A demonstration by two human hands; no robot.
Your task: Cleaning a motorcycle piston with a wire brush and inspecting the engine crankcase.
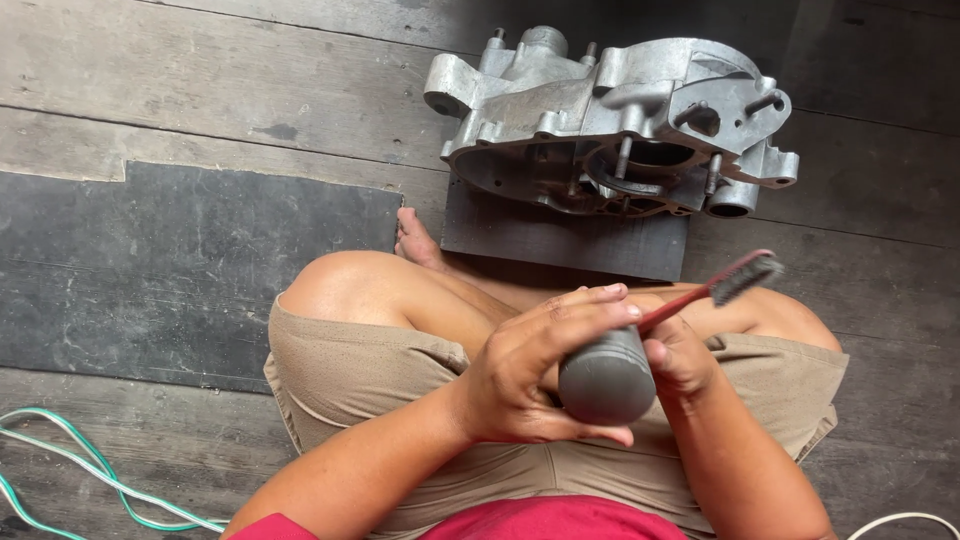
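Left hand: my left hand (pixel 520 375) wraps a short grey cylinder (pixel 607 378), thumb beneath, fingers (pixel 590 305) curled over the top, closed firmly around it above my lap.
Right hand: my right hand (pixel 680 362) is clamped on the red handle of a toothbrush (pixel 722 288), whose dark, worn bristle head points up and away to the right, clear of the cylinder.
Cylinder: it sits between both hands, its rounded end facing the camera; I judge it a solid metal part, dense for its bulk, rigid, with a smooth matte skin that could slip if oily. The broad wrap around its side looks the safest hold; I cannot see its far end.
Toothbrush: light, slightly springy plastic; best held low on the handle, as here.
Pose: both forearms come in from the bottom edge of the view and meet over my crossed legs in tan shorts (pixel 350 375); wrists bent inward, the left one higher.
Floor: dark worn planks (pixel 200 80) carry everything; a green and white cable (pixel 90 470) curls at the near left corner, and a black mat (pixel 150 260) lies left of my knee.
Far side: an aluminium engine casing (pixel 610 125) rests on a dark slab (pixel 560 240) near the floor's far edge, just beyond my bare foot (pixel 415 240), well apart from the hands.
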